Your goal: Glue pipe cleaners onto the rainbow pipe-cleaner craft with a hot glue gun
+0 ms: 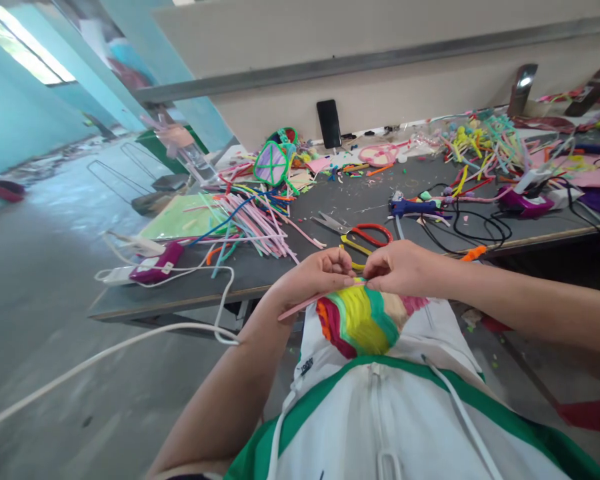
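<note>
A striped fuzzy piece in orange, red, mint, yellow, green, cream and pink hangs over my lap. It looks made of pipe cleaners laid side by side. Along its top edge runs a loose pink pipe cleaner, its free end sticking out to the left. My left hand is closed with curled fingers, the thumb pressing that pipe cleaner. Close beside it, my right hand pinches the top edge of the piece. Just beyond my hands lie scissors with red and yellow handles, blades partly apart.
Pink pipe cleaners lie bunched at the left, near a green-framed craft piece. A blue glue gun rests at the right with black cords. A phone leans on the wall. A white cable crosses the left side from a purple power strip.
</note>
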Motion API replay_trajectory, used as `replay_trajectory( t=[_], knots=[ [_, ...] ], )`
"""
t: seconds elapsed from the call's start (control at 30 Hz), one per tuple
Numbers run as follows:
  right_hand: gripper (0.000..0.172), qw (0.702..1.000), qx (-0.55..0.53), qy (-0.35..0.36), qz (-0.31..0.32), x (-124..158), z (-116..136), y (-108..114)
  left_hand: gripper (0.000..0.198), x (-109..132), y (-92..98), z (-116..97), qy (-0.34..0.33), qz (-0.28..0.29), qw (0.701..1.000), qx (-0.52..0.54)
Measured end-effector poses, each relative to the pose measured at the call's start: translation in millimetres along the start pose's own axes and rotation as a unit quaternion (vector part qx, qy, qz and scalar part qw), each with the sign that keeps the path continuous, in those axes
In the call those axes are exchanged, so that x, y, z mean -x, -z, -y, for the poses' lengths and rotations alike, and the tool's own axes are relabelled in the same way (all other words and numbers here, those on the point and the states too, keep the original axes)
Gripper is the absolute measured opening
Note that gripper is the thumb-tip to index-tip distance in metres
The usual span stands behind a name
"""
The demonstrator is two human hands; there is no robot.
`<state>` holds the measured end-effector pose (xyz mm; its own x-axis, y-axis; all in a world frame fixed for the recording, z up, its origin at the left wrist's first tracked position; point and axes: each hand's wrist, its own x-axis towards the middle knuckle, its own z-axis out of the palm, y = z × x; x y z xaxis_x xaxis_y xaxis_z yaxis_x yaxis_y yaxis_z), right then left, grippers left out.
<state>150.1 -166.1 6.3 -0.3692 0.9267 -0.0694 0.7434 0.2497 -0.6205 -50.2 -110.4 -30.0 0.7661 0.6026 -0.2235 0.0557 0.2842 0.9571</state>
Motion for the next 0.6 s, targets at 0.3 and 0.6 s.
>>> replay_trajectory(
  t=[0.3,0.6],
  knots=[
    [0.013,0.997,-0.034,-0.064,0.025,3.4,-3.9,-13.8,0.025,16.6,21.9,17.0,-0.052,-0.061,0.996,0.049],
    [0.013,0.996,-0.047,-0.038,0.065,-4.9,-10.0,-15.6,0.025,52.9,20.4,-24.1,-0.185,-0.110,0.908,-0.361]
  ],
)
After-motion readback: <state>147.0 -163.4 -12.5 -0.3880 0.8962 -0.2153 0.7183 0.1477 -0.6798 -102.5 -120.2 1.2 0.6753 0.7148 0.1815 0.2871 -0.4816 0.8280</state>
